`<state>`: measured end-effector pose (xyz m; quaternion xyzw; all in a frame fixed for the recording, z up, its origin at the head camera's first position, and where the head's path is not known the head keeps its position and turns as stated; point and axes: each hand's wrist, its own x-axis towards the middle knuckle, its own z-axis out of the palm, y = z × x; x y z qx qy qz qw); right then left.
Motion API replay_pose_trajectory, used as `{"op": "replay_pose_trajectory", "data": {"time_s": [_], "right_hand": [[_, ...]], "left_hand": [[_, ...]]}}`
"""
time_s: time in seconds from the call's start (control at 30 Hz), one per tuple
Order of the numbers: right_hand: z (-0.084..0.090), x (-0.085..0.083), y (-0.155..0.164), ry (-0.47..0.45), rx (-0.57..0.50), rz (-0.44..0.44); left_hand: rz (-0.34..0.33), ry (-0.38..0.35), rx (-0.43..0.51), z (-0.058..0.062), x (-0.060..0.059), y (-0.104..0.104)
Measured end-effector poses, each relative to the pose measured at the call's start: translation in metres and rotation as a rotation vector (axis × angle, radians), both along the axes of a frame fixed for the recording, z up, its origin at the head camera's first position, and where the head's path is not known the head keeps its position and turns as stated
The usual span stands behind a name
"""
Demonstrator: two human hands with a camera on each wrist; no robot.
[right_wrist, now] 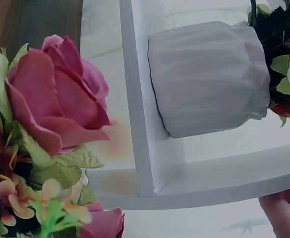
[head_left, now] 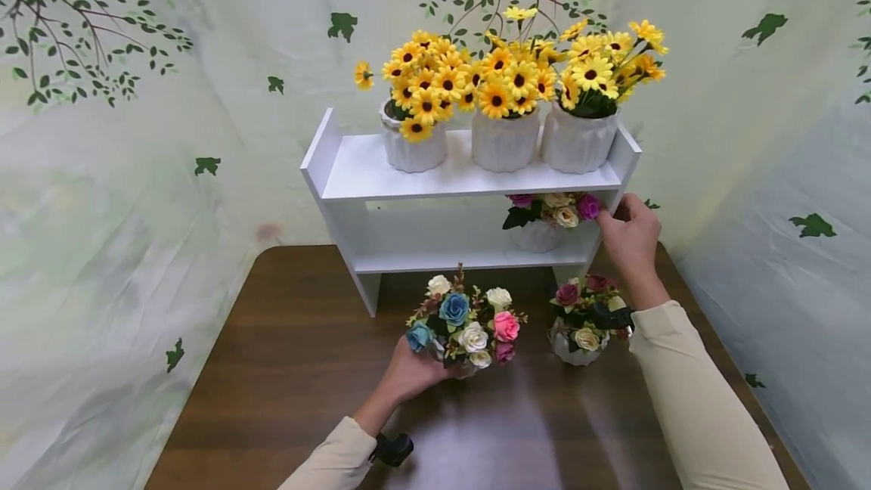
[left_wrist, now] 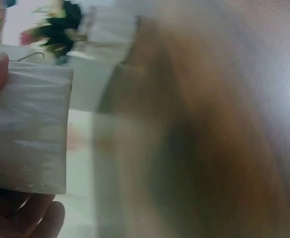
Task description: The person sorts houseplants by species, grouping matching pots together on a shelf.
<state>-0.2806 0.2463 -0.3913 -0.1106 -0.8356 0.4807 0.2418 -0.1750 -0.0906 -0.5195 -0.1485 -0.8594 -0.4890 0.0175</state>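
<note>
L. hand (head_left: 408, 373) curled round mixed-rose pot (head_left: 466, 327) on counter (head_left: 286, 369) — upright, just front of shelf (head_left: 469, 180). R. hand (head_left: 629, 237) pinching shelf's right end — beside lower-tier pot (head_left: 540, 221).

Three pots (head_left: 506, 141) on shelf (head_left: 354, 172), two before it

Free lower shelf (head_left: 435, 257) left of pot (head_left: 537, 234)
</note>
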Motion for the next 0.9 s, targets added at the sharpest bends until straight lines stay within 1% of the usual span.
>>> {"op": "replay_pose_trajectory", "data": {"time_s": [0.03,0.1,0.2,0.23,0.33,0.4,0.5,0.57,0.63,0.67,0.7,0.77,0.87,0.9], "right_hand": [[0.0,0.001,0.001,-0.001,0.002,-0.004],[0.0,0.003,0.003,-0.001,0.013,-0.009],[-0.001,0.005,0.006,-0.009,0.034,-0.012],[-0.001,0.005,0.006,-0.012,0.037,-0.015],[-0.001,0.006,0.008,-0.003,0.049,-0.022],[-0.001,0.006,0.008,0.005,0.052,-0.019],[0.0,0.006,0.007,0.005,0.05,-0.017],[0.0,0.006,0.007,-0.002,0.05,-0.015],[0.0,0.005,0.006,-0.005,0.048,-0.012],[0.0,0.005,0.005,-0.003,0.049,-0.01],[-0.001,0.004,0.005,0.0,0.048,-0.006],[-0.001,0.003,0.004,0.007,0.045,0.001],[0.0,0.003,0.002,0.018,0.04,0.005],[0.0,0.002,0.002,0.018,0.039,0.005]], "left_hand": [[-0.003,0.016,0.021,0.008,0.002,-0.006],[0.004,0.061,0.021,0.022,0.005,-0.017],[0.006,0.117,0.055,0.04,0.007,-0.033],[0.01,0.133,0.056,0.045,0.006,-0.036],[0.028,0.148,0.07,0.061,0.001,-0.042],[0.062,0.145,0.06,0.071,-0.004,-0.042],[0.107,0.104,0.069,0.083,-0.014,-0.036],[0.139,0.084,0.074,0.088,-0.023,-0.03],[0.163,0.071,0.058,0.092,-0.032,-0.022],[0.16,0.079,0.064,0.093,-0.037,-0.018],[0.173,0.087,0.053,0.094,-0.043,-0.014],[0.182,0.097,0.06,0.096,-0.054,-0.005],[0.181,0.114,0.071,0.098,-0.071,0.007],[0.195,0.112,0.057,0.098,-0.076,0.011]]}}
